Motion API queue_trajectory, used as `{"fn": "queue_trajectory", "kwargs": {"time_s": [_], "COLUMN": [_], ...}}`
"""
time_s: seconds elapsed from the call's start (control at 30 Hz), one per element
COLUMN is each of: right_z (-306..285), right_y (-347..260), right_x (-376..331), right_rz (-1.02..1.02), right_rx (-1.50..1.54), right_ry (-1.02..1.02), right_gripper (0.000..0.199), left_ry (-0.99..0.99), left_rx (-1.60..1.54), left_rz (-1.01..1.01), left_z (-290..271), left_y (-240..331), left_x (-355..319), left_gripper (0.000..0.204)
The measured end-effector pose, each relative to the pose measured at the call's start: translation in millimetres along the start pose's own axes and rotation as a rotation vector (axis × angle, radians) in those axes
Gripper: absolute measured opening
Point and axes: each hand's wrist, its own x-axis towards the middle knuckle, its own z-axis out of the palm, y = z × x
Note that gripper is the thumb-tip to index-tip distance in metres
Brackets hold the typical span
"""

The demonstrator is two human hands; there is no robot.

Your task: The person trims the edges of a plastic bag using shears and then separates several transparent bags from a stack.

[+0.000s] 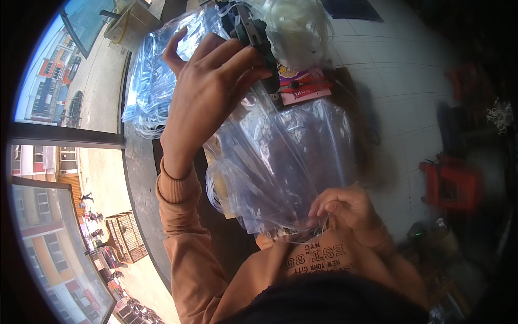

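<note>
Clear plastic sheeting (270, 162) lies in front of the person, its near edge gathered against the brown sweatshirt (318, 256); the right hand (345, 208) is at that near edge, thumb and fingers drawn together beside a thin pale strand, though I cannot tell what they pinch; the left hand (210, 75) reaches to the far end, fingers spread, the little finger lifted, thumb and index at a dark green device (248, 27); whether they grip it I cannot tell. Left of this hand is a pile of clear bags (148, 81); right of the device sit a whitish translucent bundle (297, 32) and a red-and-pink packet (305, 92); farther right, a red stool (453, 183).
</note>
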Motion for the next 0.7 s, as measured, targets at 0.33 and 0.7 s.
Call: {"fn": "queue_trajectory", "kwargs": {"time_s": [0.33,0.7], "right_z": [-19.9,-13.3], "right_y": [38.5,10.7], "right_x": [-36.9,-24.5], "right_rz": [0.272,0.172], "right_rx": [0.207,0.220], "right_ry": [0.300,0.218], "right_gripper": [0.028,0.013], "left_ry": [-0.166,0.032], "left_rx": [-0.436,-0.652], "left_rz": [-0.173,-0.350], "left_z": [50.0,41.5], "left_y": [199.5,192.0], "left_x": [-127.1,-120.0], "left_gripper": [0.055,0.046]}}
